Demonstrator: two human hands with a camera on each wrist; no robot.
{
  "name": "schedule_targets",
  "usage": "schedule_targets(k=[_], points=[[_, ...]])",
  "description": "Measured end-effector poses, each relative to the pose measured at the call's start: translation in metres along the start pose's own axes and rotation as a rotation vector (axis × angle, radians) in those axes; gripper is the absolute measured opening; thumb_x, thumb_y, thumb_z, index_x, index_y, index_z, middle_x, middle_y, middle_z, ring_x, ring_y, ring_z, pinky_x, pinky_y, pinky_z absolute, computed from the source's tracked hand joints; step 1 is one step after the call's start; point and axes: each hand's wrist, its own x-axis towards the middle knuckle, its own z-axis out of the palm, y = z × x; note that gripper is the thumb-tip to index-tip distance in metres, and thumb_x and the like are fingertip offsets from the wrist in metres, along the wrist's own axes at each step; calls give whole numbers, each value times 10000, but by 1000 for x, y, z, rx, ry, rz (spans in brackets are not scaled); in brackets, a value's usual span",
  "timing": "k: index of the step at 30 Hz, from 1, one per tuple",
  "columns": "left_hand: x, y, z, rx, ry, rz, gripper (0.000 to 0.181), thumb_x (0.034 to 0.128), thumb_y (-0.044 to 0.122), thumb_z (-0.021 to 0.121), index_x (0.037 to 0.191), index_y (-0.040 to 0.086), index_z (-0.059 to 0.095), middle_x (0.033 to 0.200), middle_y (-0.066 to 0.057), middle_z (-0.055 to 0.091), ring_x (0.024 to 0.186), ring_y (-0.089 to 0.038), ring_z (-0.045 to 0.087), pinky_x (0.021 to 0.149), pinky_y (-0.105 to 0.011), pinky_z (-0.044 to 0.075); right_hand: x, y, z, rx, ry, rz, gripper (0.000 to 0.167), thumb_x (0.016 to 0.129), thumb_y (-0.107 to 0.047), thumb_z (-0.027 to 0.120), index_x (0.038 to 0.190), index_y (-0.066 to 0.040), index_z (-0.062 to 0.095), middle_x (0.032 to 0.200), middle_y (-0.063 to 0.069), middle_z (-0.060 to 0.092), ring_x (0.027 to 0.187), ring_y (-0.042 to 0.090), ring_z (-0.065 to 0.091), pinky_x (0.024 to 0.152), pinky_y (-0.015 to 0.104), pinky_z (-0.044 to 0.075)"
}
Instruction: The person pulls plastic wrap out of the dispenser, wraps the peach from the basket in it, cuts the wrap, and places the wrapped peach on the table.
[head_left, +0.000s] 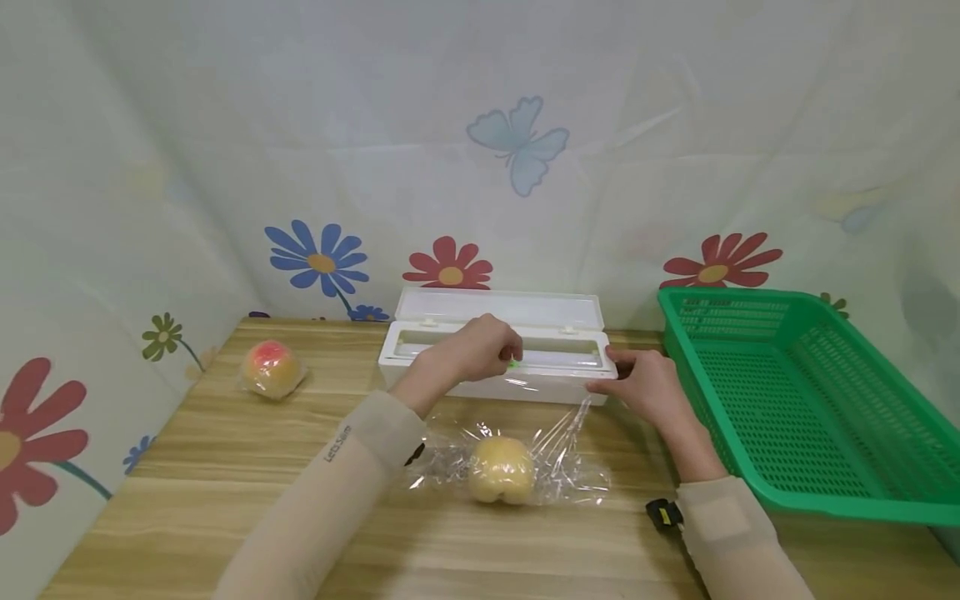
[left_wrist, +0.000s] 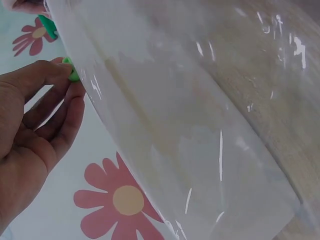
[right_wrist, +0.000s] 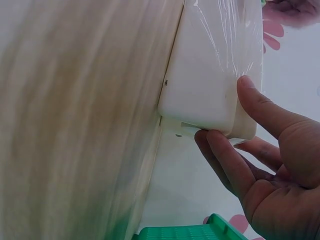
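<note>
A white cling film dispenser (head_left: 465, 389) stands at the back of the table with its lid (head_left: 502, 308) raised. My left hand (head_left: 480, 348) is over its middle, pinching a small green slider (left_wrist: 74, 74) on the top edge between thumb and fingers. At the dispenser's right end, my right hand (head_left: 648, 385) grips the corner, thumb (right_wrist: 252, 97) on the front and fingers around the end. Clear cling film (head_left: 558, 471) runs from the dispenser's front down to the table. A yellow, apple-like fruit (head_left: 502, 468) sits amid the crumpled film, in front of the dispenser.
A pink and yellow peach-like fruit (head_left: 273, 368), wrapped in film, rests at the back left of the table. To the right stands a green plastic basket (head_left: 678, 367) beside my right arm. A flower-patterned curtain (head_left: 600, 183) hangs behind the wooden table (head_left: 315, 492).
</note>
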Motion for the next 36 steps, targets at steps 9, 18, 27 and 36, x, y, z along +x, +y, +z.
schedule_targets(k=[9, 18, 27, 36], points=[[-6, -3, -1, -9, -11, -75, 55, 933, 55, 746, 893, 85, 770, 803, 25, 674, 762, -137, 580, 733, -270, 504, 0, -3, 1, 8, -11, 9, 722, 829, -278, 888, 1360, 106, 583, 1115, 254, 718, 941, 299, 690, 737, 374, 542], [-23, -12, -1, -48, 37, -135, 148, 917, -52, 683, 864, 67, 754, 813, 8, 669, 799, -164, 573, 768, -298, 511, 0, -4, 4, 6, -8, -6, 725, 823, -284, 893, 1358, 99, 589, 1119, 249, 719, 942, 298, 696, 730, 368, 541], [-41, -27, -9, 50, 63, -121, 234, 897, -102, 639, 774, 89, 695, 741, 16, 591, 747, -166, 510, 722, -299, 461, -1, -1, -5, -16, -1, 5, 754, 816, -303, 898, 1369, 98, 577, 1139, 258, 711, 957, 304, 682, 729, 375, 532], [-67, -49, -7, 113, 124, -94, 272, 866, -145, 614, 770, 96, 698, 743, 18, 612, 729, -153, 535, 702, -296, 487, 3, 0, 0, -7, -21, 11, 757, 826, -313, 889, 1386, 82, 566, 1158, 254, 706, 973, 304, 668, 754, 386, 522]])
